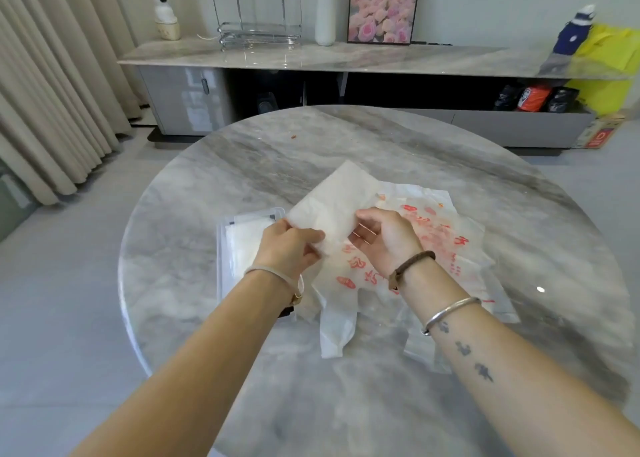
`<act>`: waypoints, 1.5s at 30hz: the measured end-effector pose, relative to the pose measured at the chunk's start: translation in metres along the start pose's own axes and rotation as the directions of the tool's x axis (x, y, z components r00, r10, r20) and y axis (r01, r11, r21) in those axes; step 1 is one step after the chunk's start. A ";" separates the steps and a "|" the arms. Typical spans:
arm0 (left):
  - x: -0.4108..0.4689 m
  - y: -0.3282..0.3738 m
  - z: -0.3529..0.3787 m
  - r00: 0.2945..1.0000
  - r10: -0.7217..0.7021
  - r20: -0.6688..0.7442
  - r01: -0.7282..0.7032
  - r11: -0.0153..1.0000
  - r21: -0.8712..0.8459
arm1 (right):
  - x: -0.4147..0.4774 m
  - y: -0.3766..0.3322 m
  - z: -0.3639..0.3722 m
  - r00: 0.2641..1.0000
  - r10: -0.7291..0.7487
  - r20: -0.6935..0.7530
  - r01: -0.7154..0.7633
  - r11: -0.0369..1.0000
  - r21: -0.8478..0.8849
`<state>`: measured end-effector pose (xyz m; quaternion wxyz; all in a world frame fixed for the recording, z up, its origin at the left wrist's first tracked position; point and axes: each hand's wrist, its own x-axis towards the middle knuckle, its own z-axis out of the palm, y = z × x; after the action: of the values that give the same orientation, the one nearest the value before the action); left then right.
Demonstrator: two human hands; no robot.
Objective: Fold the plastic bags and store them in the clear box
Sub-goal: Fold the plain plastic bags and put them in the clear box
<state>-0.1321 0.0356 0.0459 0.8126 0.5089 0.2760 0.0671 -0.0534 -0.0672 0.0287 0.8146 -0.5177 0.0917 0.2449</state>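
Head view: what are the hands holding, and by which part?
A folded white plastic bag: the left hand pinches its near left corner, the right hand grips its near right edge.

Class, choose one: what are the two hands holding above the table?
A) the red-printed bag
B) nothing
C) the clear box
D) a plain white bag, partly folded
D: the left hand and right hand both pinch the plain white bag, while the red-printed bag lies flat on the table beneath.

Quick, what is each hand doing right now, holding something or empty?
Left hand: pinches the folded white bag at its near corner.
Right hand: grips the same bag's right edge.
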 end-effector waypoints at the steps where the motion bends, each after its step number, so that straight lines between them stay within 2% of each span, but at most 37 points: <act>1: 0.000 0.001 -0.004 1.000 0.024 -0.014 -0.023 0.999 0.023 | -0.001 0.000 0.006 1.000 -0.013 0.007 0.013 1.000 -0.017; 6: 0.002 0.006 -0.025 0.994 0.043 -0.102 -0.048 0.998 -0.042 | -0.007 0.005 0.031 0.995 0.009 0.098 -0.002 0.998 -0.063; 9: 0.000 0.011 -0.031 0.994 0.049 -0.096 -0.055 0.997 -0.058 | -0.008 0.006 0.041 0.997 -0.013 0.082 0.025 0.989 -0.147; 14: -0.010 0.021 -0.038 0.992 0.067 -0.103 -0.061 0.996 0.061 | -0.007 0.010 0.054 0.998 -0.051 0.044 0.060 0.966 -0.253; 16: -0.007 0.029 -0.046 0.974 0.105 -0.198 -0.081 0.988 0.128 | -0.005 0.010 0.055 0.998 -0.036 0.047 0.049 0.946 -0.321; 19: -0.003 0.042 -0.065 0.911 0.266 -0.316 -0.167 0.936 0.308 | -0.003 0.014 0.058 0.997 0.026 0.079 0.019 0.859 -0.511; 22: -0.001 0.044 -0.081 0.866 0.433 -0.249 -0.237 0.795 0.559 | 0.001 0.023 0.067 0.993 0.048 0.109 0.047 0.678 -0.734; 23: 0.000 0.042 -0.085 0.856 0.479 -0.195 -0.251 0.714 0.653 | 0.002 0.026 0.072 0.993 0.024 0.117 0.080 0.586 -0.807; 25: 0.004 0.039 -0.093 0.857 0.513 -0.051 -0.243 0.490 0.837 | 0.003 0.031 0.081 0.989 -0.039 0.140 0.144 0.403 -0.904; 27: 0.010 0.033 -0.099 0.897 0.433 0.083 -0.191 0.211 0.959 | 0.002 0.034 0.088 0.986 -0.050 0.161 0.169 0.269 -0.948; 29: 0.013 0.027 -0.100 0.938 0.311 0.156 -0.148 -0.050 0.988 | -0.002 0.036 0.091 0.980 -0.070 0.185 0.191 0.109 -0.975; 31: 0.014 0.021 -0.097 0.959 0.206 0.193 -0.149 -0.211 0.966 | -0.004 0.039 0.092 0.971 -0.117 0.209 0.208 -0.015 -0.978; 33: 0.016 0.018 -0.095 0.971 0.136 0.194 -0.148 -0.293 0.944 | -0.008 0.043 0.093 0.955 -0.149 0.257 0.246 -0.091 -0.965; 36: 0.018 0.016 -0.093 0.978 0.100 0.183 -0.130 -0.393 0.910 | -0.014 0.050 0.092 0.923 -0.201 0.327 0.300 -0.151 -0.942; 39: 0.019 0.015 -0.093 0.983 0.087 0.164 -0.113 -0.425 0.898 | -0.012 0.050 0.088 0.854 -0.238 0.463 0.412 -0.234 -0.880; 43: 0.021 0.014 -0.092 0.985 0.085 0.152 -0.096 -0.464 0.881 | -0.003 0.051 0.082 0.807 -0.066 0.586 0.463 -0.544 -0.700; 45: 0.023 0.013 -0.091 0.988 0.080 0.133 -0.080 -0.474 0.877 | -0.001 0.052 0.081 0.820 0.025 0.572 0.457 -0.630 -0.628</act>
<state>-0.1572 0.1226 0.0187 -0.0235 0.9772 0.1594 -0.1380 -0.0887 0.0225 0.0244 -0.0372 -0.9036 -0.4253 0.0345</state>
